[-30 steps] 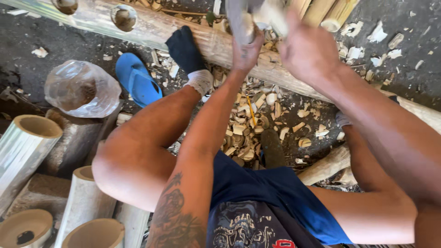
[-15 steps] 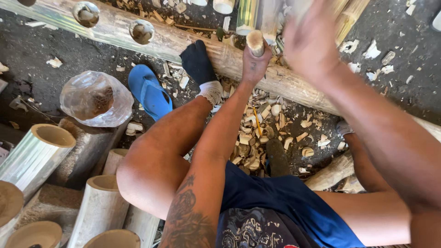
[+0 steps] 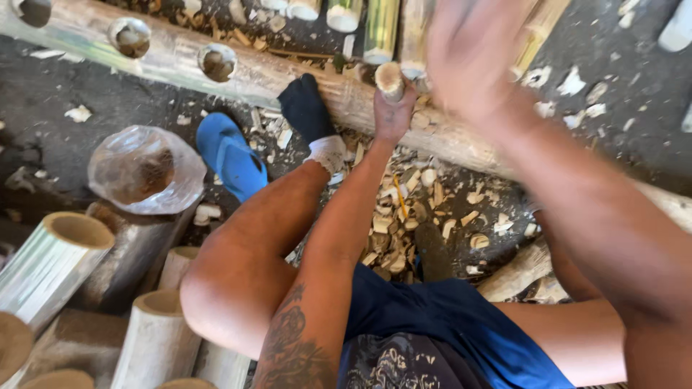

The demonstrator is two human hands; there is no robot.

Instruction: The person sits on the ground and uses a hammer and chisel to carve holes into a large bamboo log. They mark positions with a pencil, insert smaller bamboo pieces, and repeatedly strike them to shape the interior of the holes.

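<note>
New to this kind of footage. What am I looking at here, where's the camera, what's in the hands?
One camera, worn on a person's head, looking down at their own bare arms and knees; no machine. The person sits on the ground over a long pale bamboo pole with round holes. The left hand grips a short pale wooden peg upright against the pole. The right hand is raised and blurred, so what it holds cannot be told. A foot in a dark sock braces the pole. Around lie wood chips, a blue sandal, a clear plastic bag and cut bamboo tubes.

Upright wooden peg (image 3: 390, 79) on bamboo pole (image 3: 274, 79)
</note>
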